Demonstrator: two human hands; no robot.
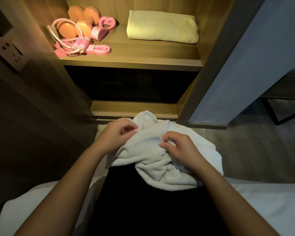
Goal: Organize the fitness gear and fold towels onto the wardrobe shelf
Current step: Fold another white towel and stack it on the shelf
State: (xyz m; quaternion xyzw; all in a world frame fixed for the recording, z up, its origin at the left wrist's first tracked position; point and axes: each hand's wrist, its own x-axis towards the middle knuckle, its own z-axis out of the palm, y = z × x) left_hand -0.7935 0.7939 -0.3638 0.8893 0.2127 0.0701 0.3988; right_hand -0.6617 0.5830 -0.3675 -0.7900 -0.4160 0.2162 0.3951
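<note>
A crumpled white towel (162,160) lies bunched over my lap, in front of the wardrobe. My left hand (117,133) pinches its upper left fold, and my right hand (179,147) pinches an edge near the towel's middle. On the lit wardrobe shelf (129,60) a folded cream towel (163,27) lies at the right. At the shelf's left sit orange dumbbells (78,24), a pink skipping rope (75,43), a pink resistance band (99,49) and a pink heart-shaped grip ring (106,23).
Below the shelf is a dark open compartment (129,84). A wardrobe side panel (216,57) stands to the right, with a pale wall and a dark metal-legged table (283,106) beyond. A wall socket (12,50) is at the left. White bedding (266,201) lies around me.
</note>
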